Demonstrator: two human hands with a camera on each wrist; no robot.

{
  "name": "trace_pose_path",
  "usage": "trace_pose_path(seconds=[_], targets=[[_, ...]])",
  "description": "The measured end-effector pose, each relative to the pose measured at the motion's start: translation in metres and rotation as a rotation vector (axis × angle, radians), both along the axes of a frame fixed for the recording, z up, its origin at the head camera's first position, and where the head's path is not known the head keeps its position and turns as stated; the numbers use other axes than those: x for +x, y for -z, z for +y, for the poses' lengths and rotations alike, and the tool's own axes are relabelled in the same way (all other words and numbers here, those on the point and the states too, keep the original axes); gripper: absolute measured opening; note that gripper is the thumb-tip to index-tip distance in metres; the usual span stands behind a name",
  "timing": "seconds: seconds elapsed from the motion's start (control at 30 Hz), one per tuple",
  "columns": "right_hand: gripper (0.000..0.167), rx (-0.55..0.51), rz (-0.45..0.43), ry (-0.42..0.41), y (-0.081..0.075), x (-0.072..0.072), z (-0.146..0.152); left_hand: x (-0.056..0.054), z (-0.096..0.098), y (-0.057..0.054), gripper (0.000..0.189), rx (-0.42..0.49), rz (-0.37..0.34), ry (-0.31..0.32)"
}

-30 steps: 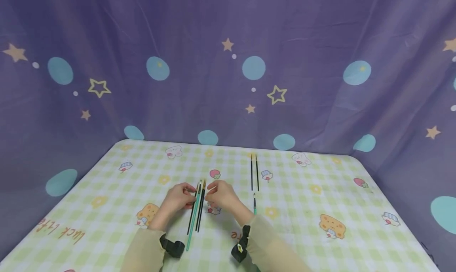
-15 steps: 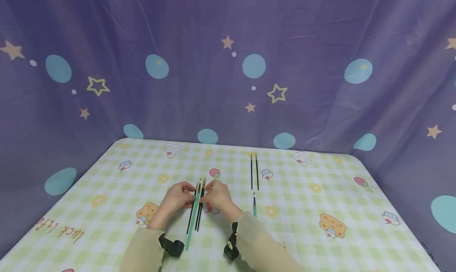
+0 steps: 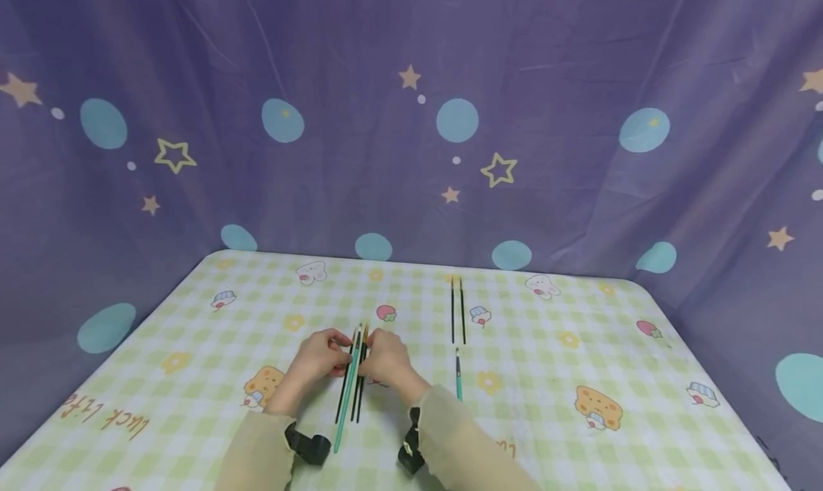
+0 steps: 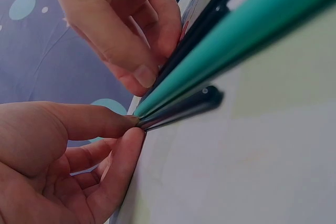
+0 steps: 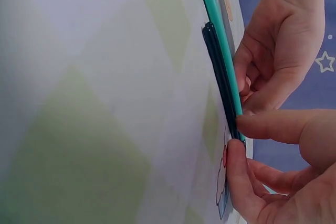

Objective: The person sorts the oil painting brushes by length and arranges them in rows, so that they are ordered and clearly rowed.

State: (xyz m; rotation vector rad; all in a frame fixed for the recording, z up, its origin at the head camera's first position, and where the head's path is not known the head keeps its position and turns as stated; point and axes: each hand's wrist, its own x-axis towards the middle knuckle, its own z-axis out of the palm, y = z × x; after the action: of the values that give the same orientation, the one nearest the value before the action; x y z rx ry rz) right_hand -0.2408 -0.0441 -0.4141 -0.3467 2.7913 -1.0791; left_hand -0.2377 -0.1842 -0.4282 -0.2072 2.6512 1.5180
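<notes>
A long teal paintbrush [image 3: 343, 419] and several thinner black paintbrushes [image 3: 358, 402] lie side by side between the two hands, bristles pointing away. From the left, my left hand [image 3: 318, 355] pinches at the bundle; its thumb and finger meet at a dark handle [image 4: 184, 106] beside the teal handle [image 4: 226, 45] in the left wrist view. My right hand [image 3: 384, 359] holds the other side, thumb and finger at the black handles [image 5: 220, 69] in the right wrist view. The fingers partly cover the brushes' upper parts.
Two black paintbrushes [image 3: 453, 316] lie parallel farther back, right of the hands. Nearer, a teal-handled paintbrush [image 3: 459, 385] lies below them. A checked tablecloth [image 3: 553, 448] covers the table; a purple curtain [image 3: 553, 212] hangs behind its far edge.
My right hand has moved left, from just beside the brushes to gripping them. The black brushes on the right now lie closer to the teal one. My left hand has stayed nearly still.
</notes>
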Motion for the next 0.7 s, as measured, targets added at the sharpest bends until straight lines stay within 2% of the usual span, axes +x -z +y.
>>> trace_pose_path(seconds=[0.2,0.3,0.47,0.7], targets=[[0.035,-0.002,-0.024,0.007,-0.0021,0.0015,-0.0011,0.0021,-0.0001,-0.0034,0.025,0.005,0.0,0.004],[0.03,0.008,-0.005,0.023,-0.0015,0.0013,-0.0027,0.0026,-0.0001,-0.0036,0.025,-0.001,0.003,0.003],[0.017,0.079,0.05,0.085,-0.0001,-0.0013,-0.0049,0.0022,0.0006,-0.0027,0.025,0.005,0.002,0.002],[0.02,0.167,0.054,0.129,-0.0031,-0.0061,-0.0023,0.0011,0.0004,0.0,0.025,-0.016,0.003,-0.003]])
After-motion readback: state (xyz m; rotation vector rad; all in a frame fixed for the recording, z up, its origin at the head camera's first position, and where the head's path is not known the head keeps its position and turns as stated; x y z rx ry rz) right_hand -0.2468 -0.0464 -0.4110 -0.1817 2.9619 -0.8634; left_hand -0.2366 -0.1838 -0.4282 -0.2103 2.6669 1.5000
